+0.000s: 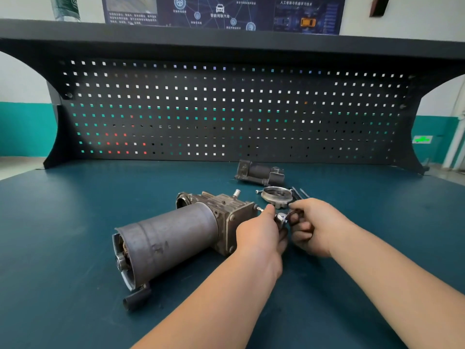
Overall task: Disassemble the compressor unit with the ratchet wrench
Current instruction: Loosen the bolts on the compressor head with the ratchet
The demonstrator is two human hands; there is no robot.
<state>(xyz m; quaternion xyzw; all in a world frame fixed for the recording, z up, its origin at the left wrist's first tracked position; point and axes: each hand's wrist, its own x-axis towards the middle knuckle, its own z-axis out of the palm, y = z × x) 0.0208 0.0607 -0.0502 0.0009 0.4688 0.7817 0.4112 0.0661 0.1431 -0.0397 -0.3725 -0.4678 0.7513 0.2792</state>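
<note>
teal bench top (75, 222) under both hands, black pegboard (226, 109) beyond them | compressor (176, 233) lies just left of the hands | left hand (259, 233) curled, thumb on ratchet wrench (281, 218) head | right hand (314, 225) grips its handle

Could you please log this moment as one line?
left hand: steadies ratchet wrench | right hand: grips wrench | compressor unit: on bench
</note>
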